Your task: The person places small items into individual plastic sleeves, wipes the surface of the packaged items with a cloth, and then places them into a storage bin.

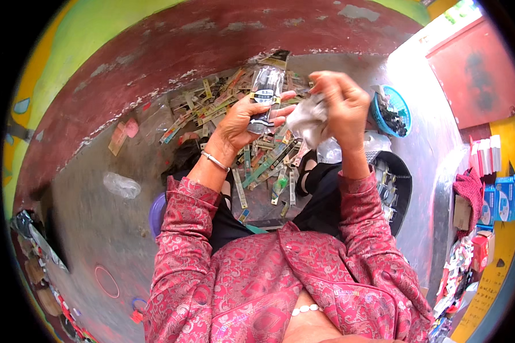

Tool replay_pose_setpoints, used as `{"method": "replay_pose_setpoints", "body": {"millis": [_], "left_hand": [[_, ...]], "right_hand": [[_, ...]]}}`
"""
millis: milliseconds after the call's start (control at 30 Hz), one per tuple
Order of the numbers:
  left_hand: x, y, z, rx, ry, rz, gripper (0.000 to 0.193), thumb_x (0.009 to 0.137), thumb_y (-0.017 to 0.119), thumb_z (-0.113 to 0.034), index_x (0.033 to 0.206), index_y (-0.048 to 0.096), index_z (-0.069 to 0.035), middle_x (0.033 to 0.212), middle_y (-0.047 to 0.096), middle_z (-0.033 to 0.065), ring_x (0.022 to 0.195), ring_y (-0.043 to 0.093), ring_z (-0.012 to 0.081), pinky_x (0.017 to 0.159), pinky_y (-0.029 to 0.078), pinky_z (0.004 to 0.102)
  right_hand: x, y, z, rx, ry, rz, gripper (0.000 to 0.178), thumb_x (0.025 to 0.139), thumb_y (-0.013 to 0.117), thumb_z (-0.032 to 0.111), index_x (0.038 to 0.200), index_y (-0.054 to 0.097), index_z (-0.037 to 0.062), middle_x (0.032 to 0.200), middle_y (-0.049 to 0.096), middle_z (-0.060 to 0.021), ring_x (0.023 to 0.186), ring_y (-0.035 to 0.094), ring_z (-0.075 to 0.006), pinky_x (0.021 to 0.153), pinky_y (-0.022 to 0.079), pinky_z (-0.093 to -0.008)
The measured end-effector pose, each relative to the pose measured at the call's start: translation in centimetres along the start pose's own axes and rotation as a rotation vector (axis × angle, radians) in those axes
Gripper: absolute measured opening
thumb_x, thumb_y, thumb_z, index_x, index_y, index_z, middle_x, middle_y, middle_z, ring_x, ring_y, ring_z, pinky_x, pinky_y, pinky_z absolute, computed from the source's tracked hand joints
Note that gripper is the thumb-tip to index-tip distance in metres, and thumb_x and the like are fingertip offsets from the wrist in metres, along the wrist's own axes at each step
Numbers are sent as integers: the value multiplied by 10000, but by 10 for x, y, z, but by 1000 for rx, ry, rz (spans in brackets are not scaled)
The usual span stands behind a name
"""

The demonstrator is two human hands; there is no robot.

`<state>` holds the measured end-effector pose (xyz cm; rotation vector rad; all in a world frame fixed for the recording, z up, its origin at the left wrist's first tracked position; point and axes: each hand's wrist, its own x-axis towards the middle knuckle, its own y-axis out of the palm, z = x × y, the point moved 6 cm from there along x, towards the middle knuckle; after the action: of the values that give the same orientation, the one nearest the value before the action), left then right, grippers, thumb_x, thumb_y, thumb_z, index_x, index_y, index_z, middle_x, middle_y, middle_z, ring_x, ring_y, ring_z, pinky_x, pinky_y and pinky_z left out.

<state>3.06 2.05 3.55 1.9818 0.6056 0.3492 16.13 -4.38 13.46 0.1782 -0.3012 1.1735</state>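
My left hand [234,126] holds a clear plastic packet [264,91] with a black and white label and dark contents. The packet lies upright along the palm, the thumb over its near edge and the fingers stretched out behind it. To its right, my right hand [349,108] is raised and closed round a crumpled white cloth [309,121]. The cloth hangs beside the left fingertips; whether they touch is hard to tell. Beneath both hands, a heap of long, flat packaging strips [263,163] in many colours covers the floor between my feet.
A blue basket [405,106] with dark items stands at the right. Nearer, beside my right leg, sits a black tub [403,188] of small packets. A crumpled clear bag [122,186] lies on the left floor. Boxes [503,199] line the right side. A red-painted wall [126,63] rises behind.
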Motion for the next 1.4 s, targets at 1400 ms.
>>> {"method": "replay_pose_setpoints", "body": {"millis": [1400], "left_hand": [[1, -25, 40, -29, -89, -173, 500, 911, 369, -514, 1155, 501, -98, 1021, 597, 62, 910, 593, 163, 747, 517, 314]], "right_hand": [[2, 43, -37, -710, -326, -68, 112, 844, 547, 154, 911, 552, 64, 759, 611, -134, 683, 615, -299, 566, 473, -366]]}}
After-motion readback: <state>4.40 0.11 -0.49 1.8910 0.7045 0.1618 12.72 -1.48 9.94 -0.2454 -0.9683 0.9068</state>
